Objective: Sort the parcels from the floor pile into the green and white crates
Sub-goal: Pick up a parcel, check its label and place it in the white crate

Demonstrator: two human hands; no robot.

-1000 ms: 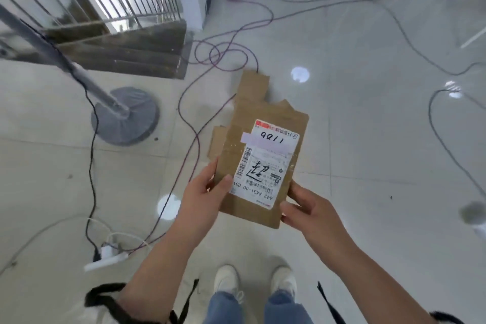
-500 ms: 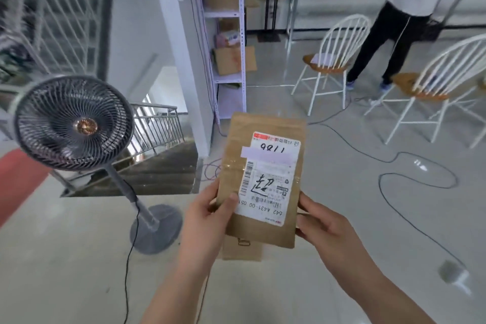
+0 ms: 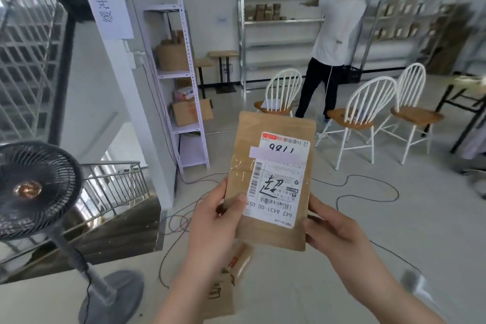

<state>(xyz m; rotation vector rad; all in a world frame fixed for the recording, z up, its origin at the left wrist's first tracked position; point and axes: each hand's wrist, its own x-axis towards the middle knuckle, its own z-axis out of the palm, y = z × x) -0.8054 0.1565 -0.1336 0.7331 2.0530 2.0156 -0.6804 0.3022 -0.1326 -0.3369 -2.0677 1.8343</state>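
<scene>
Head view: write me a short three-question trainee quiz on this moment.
1. True or false: the left hand and the right hand both hold the parcel.
2. What stands on the floor at the far left of the view? A. fan B. cart C. ladder
3. Fill in: ___ white chairs stand beyond the parcel.
Key: 1 true; 2 A; 3 three.
</scene>
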